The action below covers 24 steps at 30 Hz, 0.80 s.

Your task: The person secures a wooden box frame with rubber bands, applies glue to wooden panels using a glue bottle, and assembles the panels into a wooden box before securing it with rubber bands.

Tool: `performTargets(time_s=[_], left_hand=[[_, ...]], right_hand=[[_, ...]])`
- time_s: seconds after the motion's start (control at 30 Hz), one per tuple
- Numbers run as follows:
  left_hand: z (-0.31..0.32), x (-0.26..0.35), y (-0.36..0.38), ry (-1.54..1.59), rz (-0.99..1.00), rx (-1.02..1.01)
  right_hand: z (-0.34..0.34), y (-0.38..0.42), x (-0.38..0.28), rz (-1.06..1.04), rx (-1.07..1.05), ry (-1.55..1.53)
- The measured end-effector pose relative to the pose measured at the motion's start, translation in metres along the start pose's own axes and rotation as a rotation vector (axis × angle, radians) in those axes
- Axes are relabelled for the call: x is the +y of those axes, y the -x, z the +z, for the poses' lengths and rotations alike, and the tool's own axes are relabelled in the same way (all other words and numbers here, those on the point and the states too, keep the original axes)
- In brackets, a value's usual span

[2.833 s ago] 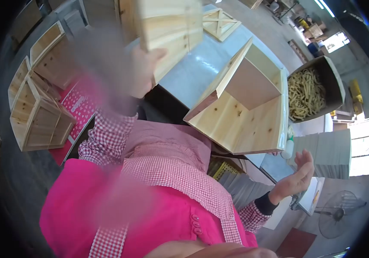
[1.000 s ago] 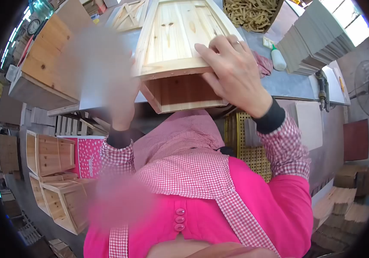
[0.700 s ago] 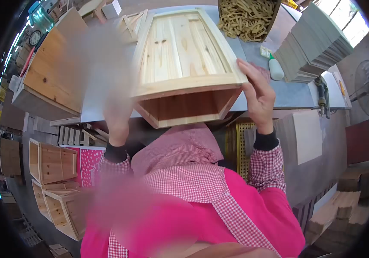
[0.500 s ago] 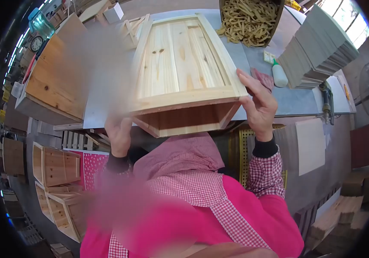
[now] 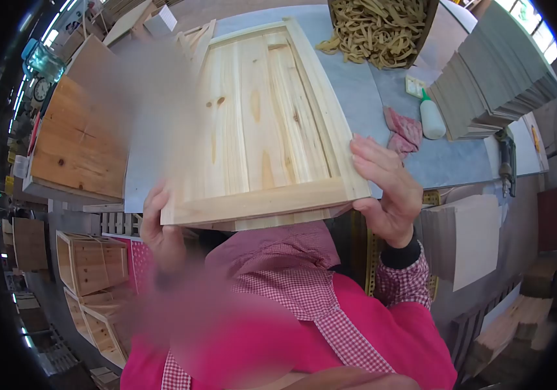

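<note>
A pale wooden box (image 5: 272,123) with a recessed panel facing up lies over the near part of the table. Its near end tilts toward my body. My left hand (image 5: 163,224) grips the near left corner, fingers along the side and thumb at the front edge. At the near right corner my right hand (image 5: 387,188) has its fingers on the outer side and its thumb below the edge. The box's open end now hardly shows. A grey blur covers part of the box's left side.
Rubber bands fill a box (image 5: 343,13) at the back. Right of it are a pink cloth (image 5: 403,130), a glue bottle (image 5: 431,117), stacked grey boards (image 5: 486,78) and an air tool (image 5: 506,162). A wooden box (image 5: 80,143) stands left. More wooden boxes (image 5: 100,263) sit lower left.
The near end of the wooden box has come toward me and tipped, so its open inside is mostly out of sight. Both hands moved down with it, the left also leftward.
</note>
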<state>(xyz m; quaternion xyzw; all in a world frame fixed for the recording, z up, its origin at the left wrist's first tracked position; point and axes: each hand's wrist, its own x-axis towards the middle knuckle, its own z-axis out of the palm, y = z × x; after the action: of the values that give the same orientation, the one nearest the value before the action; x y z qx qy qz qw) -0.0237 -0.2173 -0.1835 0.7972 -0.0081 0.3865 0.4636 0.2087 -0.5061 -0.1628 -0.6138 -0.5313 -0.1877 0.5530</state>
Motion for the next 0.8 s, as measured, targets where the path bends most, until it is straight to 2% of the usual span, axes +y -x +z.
performTargets(time_s=[0.13,0.2,0.27,0.33,0.4,0.43,0.47,0.5,0.53,0.57,0.6,0.67,0.7,0.77,0.8], left_hand=[[0.004,0.006,0.0,-0.002,-0.001,0.028],[0.009,0.013,0.003,0.025,-0.125,0.09],[0.018,0.02,0.0,0.031,-0.183,0.131],[0.028,0.034,-0.007,0.144,-0.217,0.147],[0.024,0.039,-0.005,0.133,-0.18,0.263],[0.015,0.034,0.002,0.233,-0.273,0.196],[0.005,0.03,0.009,0.334,-0.356,0.135],[0.002,0.027,0.016,0.279,-0.308,0.23],[0.002,0.024,0.02,0.272,-0.292,0.249],[0.002,0.024,0.021,0.276,-0.284,0.252],[-0.001,0.025,0.02,0.252,-0.257,0.303],[-0.003,0.03,0.027,0.208,-0.329,0.296],[-0.005,0.033,0.029,0.186,-0.374,0.283],[-0.006,0.034,0.031,0.181,-0.353,0.3],[-0.004,0.033,0.029,0.197,-0.341,0.284]], right_hand=[[-0.003,-0.006,0.006,-0.028,-0.035,-0.054],[0.0,-0.019,0.02,0.102,0.119,-0.075],[0.016,-0.033,0.086,0.288,0.406,0.136],[0.018,-0.032,0.194,0.349,0.43,0.545],[0.017,-0.022,0.292,0.423,0.26,0.898],[0.013,-0.017,0.319,0.568,0.01,0.957],[0.018,-0.032,0.322,0.743,-0.287,1.143],[0.018,-0.028,0.332,0.844,-0.247,1.105],[0.012,-0.002,0.393,0.737,-0.386,1.269],[0.009,0.006,0.415,0.729,-0.389,1.37],[0.014,-0.023,0.352,0.745,-0.34,1.334],[0.017,-0.034,0.321,0.526,-0.177,1.289],[0.013,-0.043,0.313,0.491,-0.183,1.272],[0.01,-0.052,0.301,0.591,-0.172,0.692],[0.015,-0.054,0.31,0.573,-0.184,0.682]])
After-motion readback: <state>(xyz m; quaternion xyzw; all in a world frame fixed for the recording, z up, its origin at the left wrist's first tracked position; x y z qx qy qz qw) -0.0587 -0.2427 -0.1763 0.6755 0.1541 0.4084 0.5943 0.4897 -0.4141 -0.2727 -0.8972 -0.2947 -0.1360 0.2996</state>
